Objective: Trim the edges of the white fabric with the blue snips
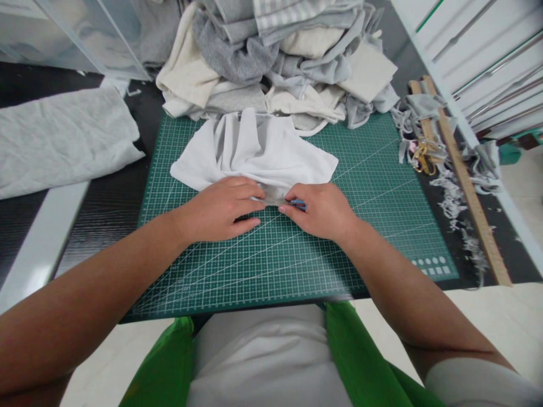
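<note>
A crumpled white piece of cloth [258,150] lies on a green gridded cutting mat [373,186]. My left hand [223,208] presses flat on the cloth's near edge, fingers pointing right. My right hand [320,209] pinches the same edge beside it and holds a small blue tool [298,202], mostly hidden by the fingers. The two hands almost touch at the fingertips.
A heap of grey and cream fabric pieces [280,56] sits behind the mat. A folded pale cloth [63,138] lies at the left. At the right are gold scissors [422,155], a wooden ruler [464,181] and grey fabric scraps [456,198]. A white shelf unit [487,51] stands at the far right.
</note>
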A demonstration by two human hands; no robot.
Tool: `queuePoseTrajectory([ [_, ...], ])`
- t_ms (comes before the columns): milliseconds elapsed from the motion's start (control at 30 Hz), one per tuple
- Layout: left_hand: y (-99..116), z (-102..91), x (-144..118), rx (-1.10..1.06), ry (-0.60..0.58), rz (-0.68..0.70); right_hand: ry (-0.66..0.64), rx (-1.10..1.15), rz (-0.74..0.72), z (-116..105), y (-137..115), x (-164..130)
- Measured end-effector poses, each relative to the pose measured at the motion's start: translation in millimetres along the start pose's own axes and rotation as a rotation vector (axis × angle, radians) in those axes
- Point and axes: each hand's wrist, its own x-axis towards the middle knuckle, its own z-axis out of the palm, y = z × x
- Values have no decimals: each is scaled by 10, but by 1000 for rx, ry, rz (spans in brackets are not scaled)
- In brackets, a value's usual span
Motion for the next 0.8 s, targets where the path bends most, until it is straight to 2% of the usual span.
queuePoseTrajectory([
  [233,-3,4,-10,-5,8,3,-36,-111,-41,9,-68,-12],
  [800,-6,13,-18,2,6,8,-48,-180,-41,11,-63,6],
])
